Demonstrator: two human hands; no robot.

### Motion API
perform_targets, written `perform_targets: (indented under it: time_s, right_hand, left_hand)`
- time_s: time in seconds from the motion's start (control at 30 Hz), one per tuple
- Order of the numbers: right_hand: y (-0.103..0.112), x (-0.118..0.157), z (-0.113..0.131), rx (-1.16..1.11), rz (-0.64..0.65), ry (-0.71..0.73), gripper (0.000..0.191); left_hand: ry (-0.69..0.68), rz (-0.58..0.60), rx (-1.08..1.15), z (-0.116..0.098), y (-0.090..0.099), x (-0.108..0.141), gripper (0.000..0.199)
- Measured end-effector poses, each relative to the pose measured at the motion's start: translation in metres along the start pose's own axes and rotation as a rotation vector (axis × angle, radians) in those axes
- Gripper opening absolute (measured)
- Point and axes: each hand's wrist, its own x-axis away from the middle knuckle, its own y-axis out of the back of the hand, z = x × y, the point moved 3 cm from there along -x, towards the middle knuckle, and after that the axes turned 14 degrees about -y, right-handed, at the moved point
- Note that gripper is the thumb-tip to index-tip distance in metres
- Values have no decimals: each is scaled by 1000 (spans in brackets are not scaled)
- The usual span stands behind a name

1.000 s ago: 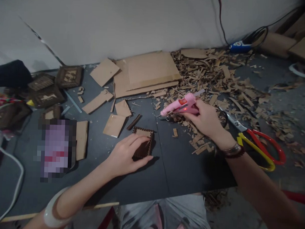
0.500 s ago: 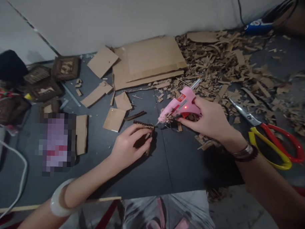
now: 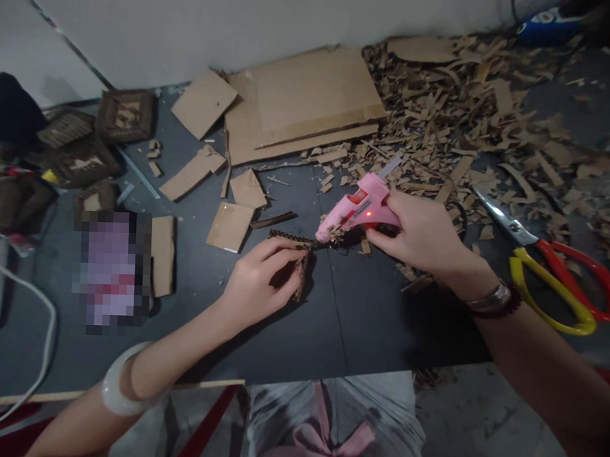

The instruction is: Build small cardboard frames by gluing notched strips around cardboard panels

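Note:
A pink hot glue gun with a lit red light is gripped in my right hand, and a clear glue stick sticks out of its back. Its nozzle points left and meets the corner of a small brown piece of cardboard with corrugated edges. My left hand pinches this piece between thumb and fingers just above the dark table. Part of the piece is hidden behind my fingers. Just beyond it lie a thin dark cardboard strip and a square cardboard piece.
Large scissors with red and yellow handles lie at the right. Cardboard scraps heap up at the back right, beside flat cardboard sheets. Dark finished-looking cardboard pieces are stacked at the left, near a white cable.
The glue gun's nozzle has come onto the piece's corner, overlapping it slightly more. The whole view has shifted a little; both hands keep their grips.

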Motion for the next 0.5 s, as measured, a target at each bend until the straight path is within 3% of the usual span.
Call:
perform_targets:
  time_s: [0.5]
  right_hand:
    - [-4, 0, -2, 0, 16, 17, 12]
  left_hand:
    - [23, 64, -76, 3, -1, 3, 26]
